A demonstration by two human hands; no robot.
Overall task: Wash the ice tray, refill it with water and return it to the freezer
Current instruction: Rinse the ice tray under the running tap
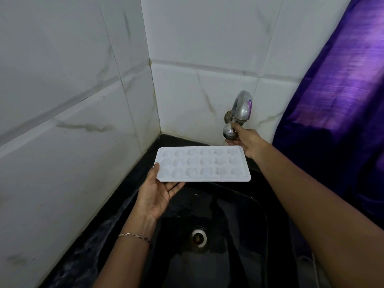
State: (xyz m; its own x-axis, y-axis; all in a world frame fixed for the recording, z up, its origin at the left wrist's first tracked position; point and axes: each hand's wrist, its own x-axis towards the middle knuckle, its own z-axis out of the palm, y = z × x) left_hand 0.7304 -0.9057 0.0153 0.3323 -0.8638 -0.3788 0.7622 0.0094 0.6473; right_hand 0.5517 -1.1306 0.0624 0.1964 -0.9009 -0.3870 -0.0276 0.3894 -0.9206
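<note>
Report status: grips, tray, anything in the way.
Left grip holds tray, cups up, over sink. Right grip holds tap knob. No water seen running. Nothing in the way.

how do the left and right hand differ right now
The left hand lies palm up, pinching the left end of the ice tray between thumb and fingers. The right hand reaches further back and grips the knob of the tap. The left wrist wears a bracelet; the right shows none. Each hand holds something.
</note>
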